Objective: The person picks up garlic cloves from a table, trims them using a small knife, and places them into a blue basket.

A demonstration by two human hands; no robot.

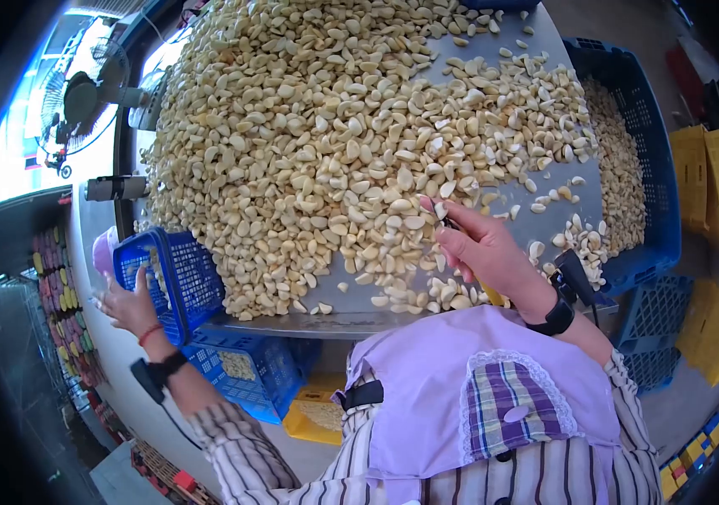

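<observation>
A thick heap of pale peeled garlic cloves (317, 143) covers most of the metal table (338, 299). My right hand (485, 248) is closed over the near right part of the heap. It grips a small knife (490, 292) with a yellow handle, its dark blade showing between thumb and fingers, and a clove appears to be pinched at the fingertips. To the left, my left hand (132, 305) is open with its fingers spread, beside the blue basket (195, 278) at the table's left corner. Nothing shows in that hand.
A large blue crate (660, 181) of small garlic pieces stands against the table's right side. Below the front edge are another blue crate (246, 374) and a yellow crate (309, 429). A fan (86, 101) stands at the far left. Yellow crates (717, 168) are at far right.
</observation>
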